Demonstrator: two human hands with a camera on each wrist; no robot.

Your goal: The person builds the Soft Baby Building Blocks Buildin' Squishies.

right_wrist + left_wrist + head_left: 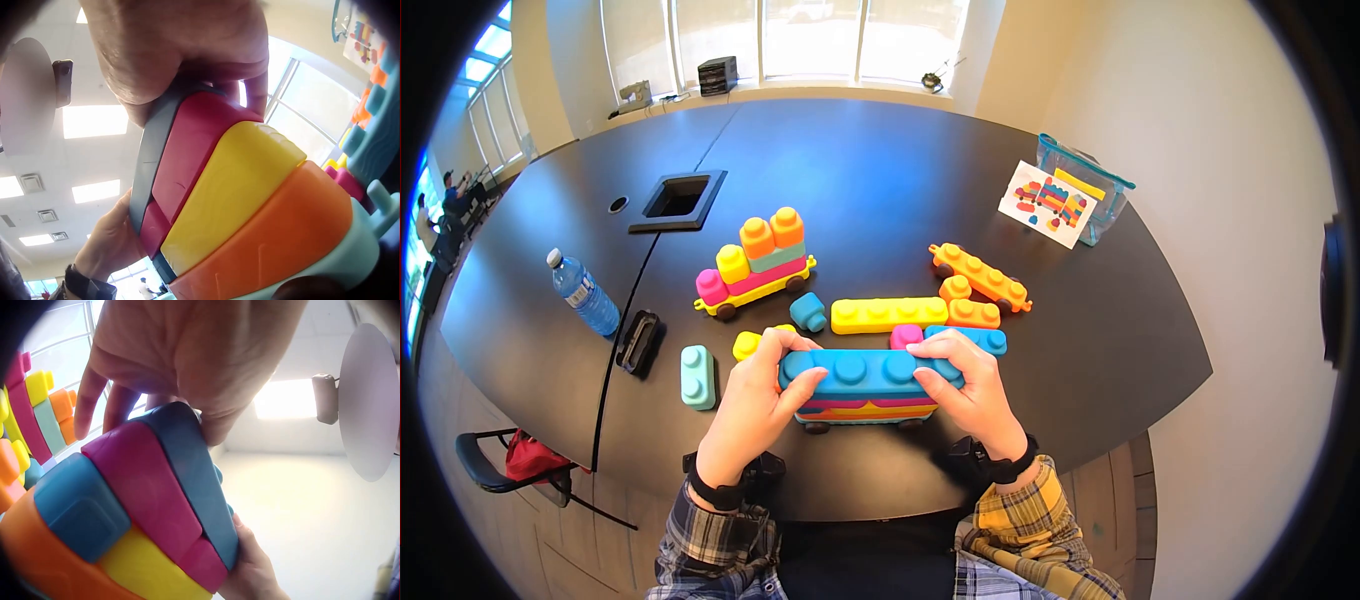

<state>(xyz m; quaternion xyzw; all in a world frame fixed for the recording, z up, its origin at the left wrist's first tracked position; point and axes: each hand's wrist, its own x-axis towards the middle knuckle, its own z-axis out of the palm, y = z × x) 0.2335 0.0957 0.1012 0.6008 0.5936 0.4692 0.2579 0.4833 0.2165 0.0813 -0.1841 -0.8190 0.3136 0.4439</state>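
Observation:
A long blue building block [868, 378] with round studs lies on top of a stacked block wagon close to the person's body. My left hand [755, 400] grips its left end, thumb on the near side and fingers over the far side. The right hand [975, 392] holds the other end the same way. Under the blue block, the right wrist view shows magenta [194, 147], yellow [231, 181] and orange blocks [269, 228] on a light teal wheeled base [350, 256]. A small blue block [81, 503] sits beside the yellow layer in the left wrist view.
A second block wagon [750, 285] stands farther left. Beyond the hands lie a long yellow block [888, 315], an orange wheeled base [982, 275] and a small blue block [808, 312]. A mint block [697, 378], water bottle [585, 293] and picture card [1048, 205] are also on the table.

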